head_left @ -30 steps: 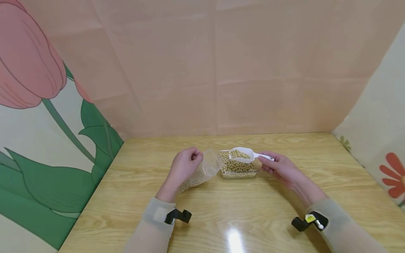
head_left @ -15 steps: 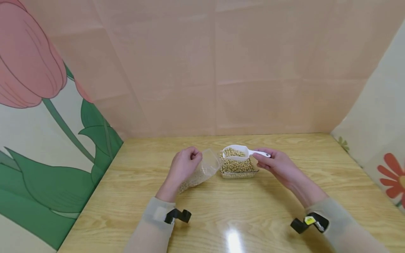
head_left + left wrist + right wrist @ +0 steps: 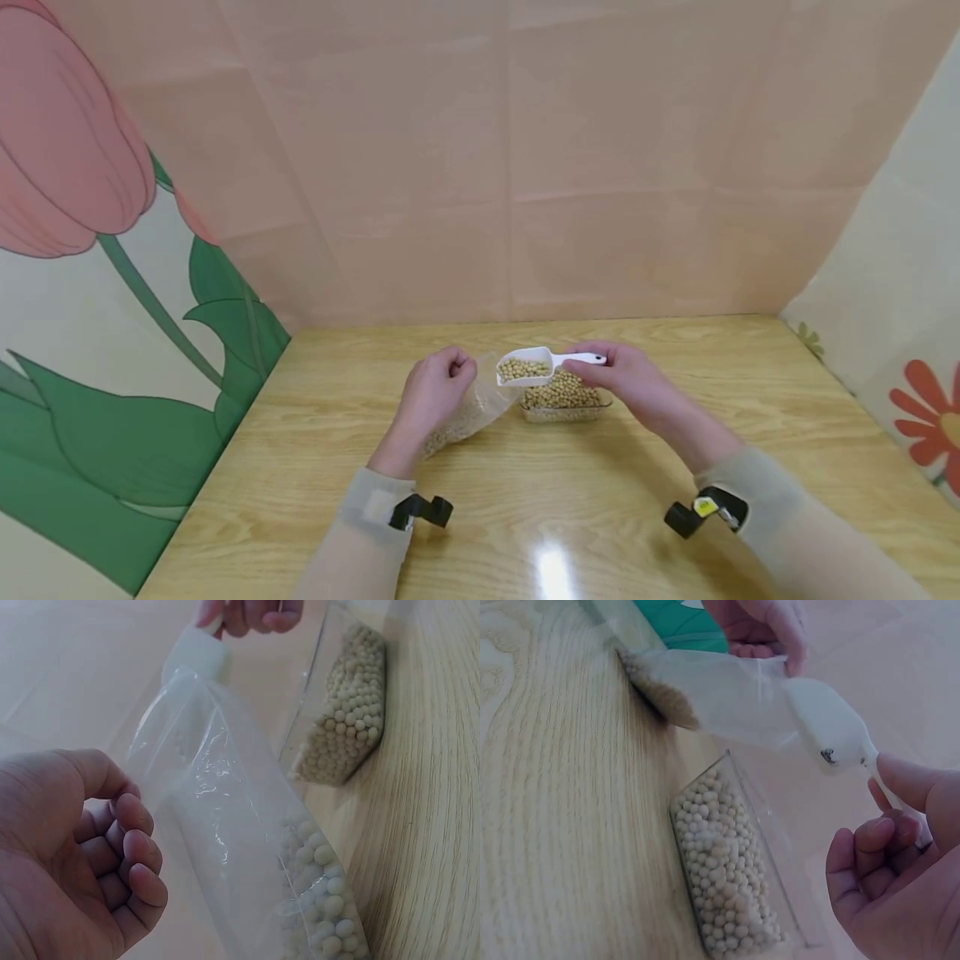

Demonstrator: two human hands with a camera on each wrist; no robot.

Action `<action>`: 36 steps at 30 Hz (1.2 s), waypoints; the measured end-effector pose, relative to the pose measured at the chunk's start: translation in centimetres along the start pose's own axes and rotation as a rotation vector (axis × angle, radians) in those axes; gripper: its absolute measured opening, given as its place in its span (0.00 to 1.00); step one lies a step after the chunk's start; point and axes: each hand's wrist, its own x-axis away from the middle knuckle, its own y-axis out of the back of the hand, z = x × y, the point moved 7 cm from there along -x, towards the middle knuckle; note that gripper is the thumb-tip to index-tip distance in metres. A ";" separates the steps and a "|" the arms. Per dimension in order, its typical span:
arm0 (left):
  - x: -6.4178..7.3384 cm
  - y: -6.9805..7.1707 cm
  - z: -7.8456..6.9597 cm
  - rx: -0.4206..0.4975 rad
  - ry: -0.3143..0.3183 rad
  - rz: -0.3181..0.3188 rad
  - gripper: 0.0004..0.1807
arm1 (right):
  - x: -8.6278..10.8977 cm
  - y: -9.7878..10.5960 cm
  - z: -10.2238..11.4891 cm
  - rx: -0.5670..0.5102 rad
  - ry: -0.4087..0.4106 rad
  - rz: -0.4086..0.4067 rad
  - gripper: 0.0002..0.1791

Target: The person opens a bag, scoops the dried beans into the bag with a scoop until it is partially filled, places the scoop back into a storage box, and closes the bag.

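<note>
My right hand (image 3: 626, 375) grips the handle of a white scoop (image 3: 555, 363) between thumb and fingers. Soybeans (image 3: 522, 369) lie in the scoop's bowl, which is level at the mouth of a clear plastic bag (image 3: 480, 408). The bag's top edge is pinched by my left hand (image 3: 437, 392). More beans show in the bag's lower part (image 3: 322, 900) in the left wrist view. Just below the scoop stands a clear rectangular container (image 3: 566, 414) full of soybeans, partly covered by the scoop and right hand in the head view.
Everything stands on a wood-grain table (image 3: 525, 500). A pink cloth wall (image 3: 510, 167) rises behind it. Printed side panels with a tulip (image 3: 67, 125) and a red flower (image 3: 930, 408) border the left and right.
The right hand has carried the loaded scoop leftward from above the container to the bag's mouth. My left hand and the bag have hardly moved.
</note>
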 end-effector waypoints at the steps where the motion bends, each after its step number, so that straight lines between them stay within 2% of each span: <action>1: 0.0 0.0 0.0 0.002 0.001 -0.001 0.09 | -0.1 -0.2 0.2 0.017 -0.001 0.002 0.26; 8: 0.0 0.1 0.1 0.005 0.007 -0.005 0.09 | -0.5 -0.9 1.6 0.113 -0.006 -0.005 0.25; 14: 0.0 0.2 0.1 0.002 0.006 -0.015 0.09 | -0.8 -1.6 3.1 0.181 0.021 0.005 0.22; 21: 0.1 0.4 0.0 0.016 0.012 -0.009 0.09 | -0.9 -2.0 4.9 0.321 0.125 -0.008 0.18; 28: 0.0 0.4 0.1 0.014 0.020 -0.001 0.09 | -0.6 -2.1 6.1 0.359 0.154 -0.008 0.16; 36: 0.1 0.3 0.1 0.022 0.018 -0.003 0.09 | -0.1 -2.2 7.4 0.434 0.237 -0.029 0.13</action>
